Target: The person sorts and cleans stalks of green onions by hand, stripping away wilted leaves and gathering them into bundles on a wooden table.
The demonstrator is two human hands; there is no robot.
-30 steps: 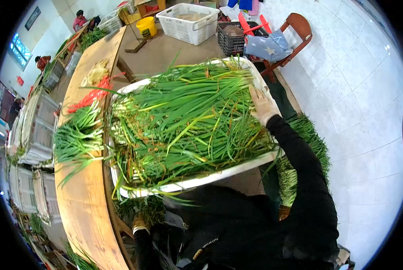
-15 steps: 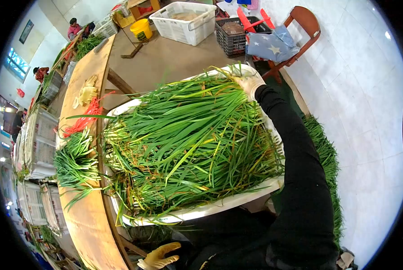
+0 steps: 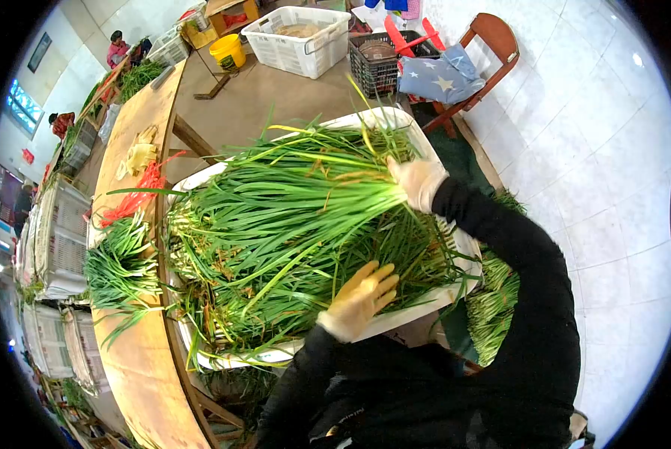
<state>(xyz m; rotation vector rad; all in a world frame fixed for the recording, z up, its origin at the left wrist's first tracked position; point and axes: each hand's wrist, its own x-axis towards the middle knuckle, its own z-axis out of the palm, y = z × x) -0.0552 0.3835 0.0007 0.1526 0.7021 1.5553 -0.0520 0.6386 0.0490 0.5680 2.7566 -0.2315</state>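
Observation:
A white plastic crate (image 3: pixel 448 295) is heaped with long green garlic chives (image 3: pixel 268 292), some leaves yellowed. My right hand (image 3: pixel 419 182), in a pale glove, is closed around the pale stem ends of a bunch of garlic chives (image 3: pixel 335 198) near the crate's far right corner. The bunch's leaves fan out leftward over the heap. My left hand (image 3: pixel 362 299), also gloved, hovers over the near side of the heap with its fingers spread and nothing in them.
Left of the crate runs a wooden board (image 3: pixel 141 359) bearing a small pile of chives (image 3: pixel 126 262), red plastic ties (image 3: pixel 142 193) and spare gloves (image 3: pixel 138 153). More chives (image 3: pixel 493 307) lie on the floor at right. Behind are a black basket (image 3: pixel 380 67) and a chair (image 3: pixel 496 37).
My right hand has drawn the chive bunch nearer, lifting its stem ends off the heap. My left hand has risen from below the crate to over its near side.

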